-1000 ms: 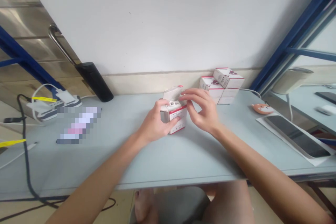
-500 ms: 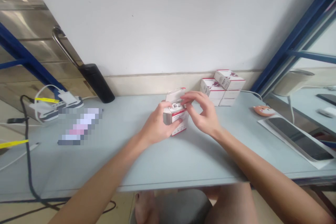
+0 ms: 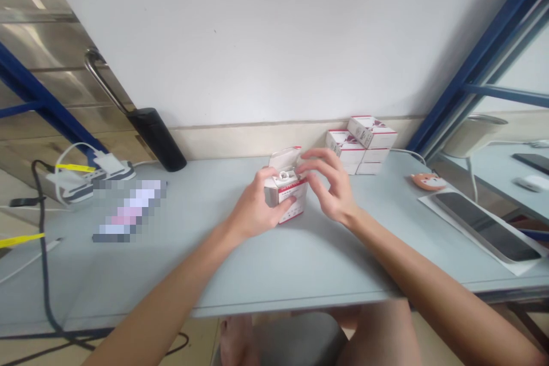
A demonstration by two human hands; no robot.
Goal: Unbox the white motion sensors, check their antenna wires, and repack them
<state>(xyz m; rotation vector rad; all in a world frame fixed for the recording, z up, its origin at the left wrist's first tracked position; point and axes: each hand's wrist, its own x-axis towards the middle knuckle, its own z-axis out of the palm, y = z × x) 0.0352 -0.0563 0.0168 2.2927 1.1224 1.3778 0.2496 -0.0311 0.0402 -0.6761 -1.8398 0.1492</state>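
A small white cardboard box (image 3: 295,209) with red trim stands upright on the desk, its lid flap (image 3: 285,158) raised at the back. My left hand (image 3: 252,205) grips the box from the left, thumb across the front face. Inside the top opening shows a white ring-shaped item (image 3: 283,175); the rest of the contents is hidden. My right hand (image 3: 331,190) is at the box's upper right edge, fingers curved and apart, fingertips by the side flap. Whether those fingertips touch the flap is hard to see.
Several similar boxes (image 3: 363,151) are stacked against the wall, back right. A black cylinder (image 3: 156,138) leans at the back left, near a power strip (image 3: 122,171) and a pixelated phone (image 3: 131,211). On the right lie an orange animal-faced item (image 3: 428,181) and a dark flat device (image 3: 486,226).
My right hand's fingers have spread a little and shifted slightly at the box's right edge. My left hand keeps its hold, and the view has moved slightly.
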